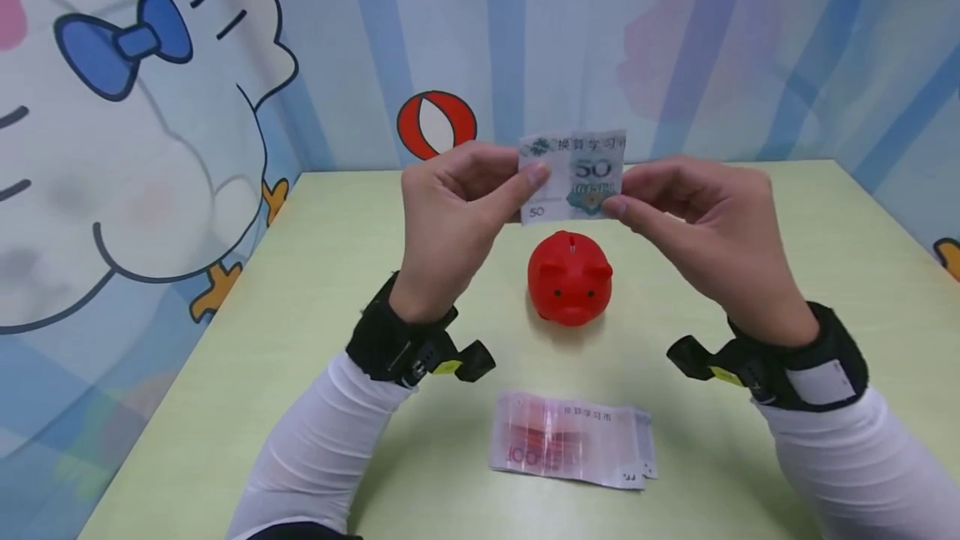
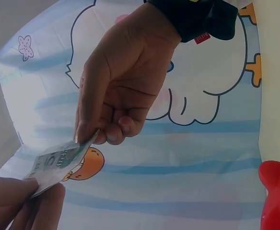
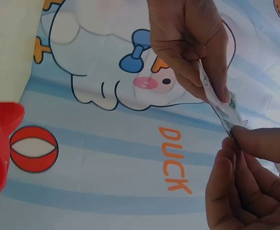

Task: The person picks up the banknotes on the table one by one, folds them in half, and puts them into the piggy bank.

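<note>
Above the table, both hands hold up a folded play banknote [image 1: 573,175] printed with 50. The left hand [image 1: 457,219] pinches its left end, thumb laid across the front. At the opposite end, the right hand [image 1: 701,236] grips the edge between thumb and fingers. From the side, the right wrist view shows the banknote [image 3: 219,103] as a thin layered strip. Below and behind the hands sits a red piggy bank [image 1: 570,280], its slot on top and its face toward me. Nearer to me lies a stack of pinkish play banknotes [image 1: 566,440], the top one marked 100.
The pale yellow table [image 1: 750,457] runs back to a blue striped cloth backdrop [image 1: 555,40]. A large duck drawing [image 1: 135,190] covers the backdrop's left side, with a printed red and white ball [image 1: 437,123] behind the left hand. Wrist cameras are strapped to both wrists.
</note>
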Available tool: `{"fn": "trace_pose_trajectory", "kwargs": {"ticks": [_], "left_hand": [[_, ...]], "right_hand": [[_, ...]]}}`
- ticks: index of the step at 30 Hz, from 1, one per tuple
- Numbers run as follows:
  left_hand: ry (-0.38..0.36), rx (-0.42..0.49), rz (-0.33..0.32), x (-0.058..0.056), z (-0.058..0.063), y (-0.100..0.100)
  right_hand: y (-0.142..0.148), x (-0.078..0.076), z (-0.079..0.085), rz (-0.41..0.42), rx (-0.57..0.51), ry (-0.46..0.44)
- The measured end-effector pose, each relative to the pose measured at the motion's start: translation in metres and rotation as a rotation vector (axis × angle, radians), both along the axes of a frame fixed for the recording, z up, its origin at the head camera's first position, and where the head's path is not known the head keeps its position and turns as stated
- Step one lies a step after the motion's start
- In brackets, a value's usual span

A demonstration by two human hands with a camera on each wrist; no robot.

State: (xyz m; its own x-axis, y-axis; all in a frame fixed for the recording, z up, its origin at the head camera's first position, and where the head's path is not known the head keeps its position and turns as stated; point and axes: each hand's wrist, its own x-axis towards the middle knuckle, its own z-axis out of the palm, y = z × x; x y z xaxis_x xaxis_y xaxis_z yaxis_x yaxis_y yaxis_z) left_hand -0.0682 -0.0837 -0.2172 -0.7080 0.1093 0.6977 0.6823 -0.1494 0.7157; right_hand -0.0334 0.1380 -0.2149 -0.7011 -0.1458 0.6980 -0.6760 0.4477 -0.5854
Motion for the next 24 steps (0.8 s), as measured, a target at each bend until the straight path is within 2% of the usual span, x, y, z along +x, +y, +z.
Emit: {"fn": "trace_pose_trajectory", "kwargs": {"ticks": [2,6,8,11,14,17,20,22,24], "left_hand": [[0.036,-0.009,0.036,-0.002,-0.002,0.001],[0.144,-0.049,0.157,-0.005,-0.007,0.004],[0.189,-0.058,0.189,-0.004,-0.008,0.005],[0.236,-0.049,0.182,-0.001,-0.007,0.005],[0.26,-0.04,0.126,0.003,-0.007,0.007],[0.273,-0.048,0.076,0.006,-0.008,0.008],[0.276,-0.043,0.047,0.007,-0.006,0.008],[0.255,-0.033,0.036,0.006,-0.004,0.006],[0.206,-0.019,-0.008,0.006,-0.002,0.003]], "right_hand": [[-0.004,-0.002,-0.001,-0.039,0.002,0.168],[-0.015,-0.002,-0.004,-0.094,0.021,0.555],[-0.021,0.0,-0.006,-0.096,0.037,0.639],[-0.023,0.0,-0.007,-0.105,0.087,0.614],[-0.021,-0.001,-0.007,-0.111,0.11,0.553],[-0.019,-0.002,-0.006,-0.082,0.102,0.513],[-0.017,-0.002,-0.004,-0.006,0.031,0.457],[-0.015,-0.001,-0.002,0.065,-0.074,0.382],[-0.014,0.0,0.0,0.13,-0.197,0.292]]}}
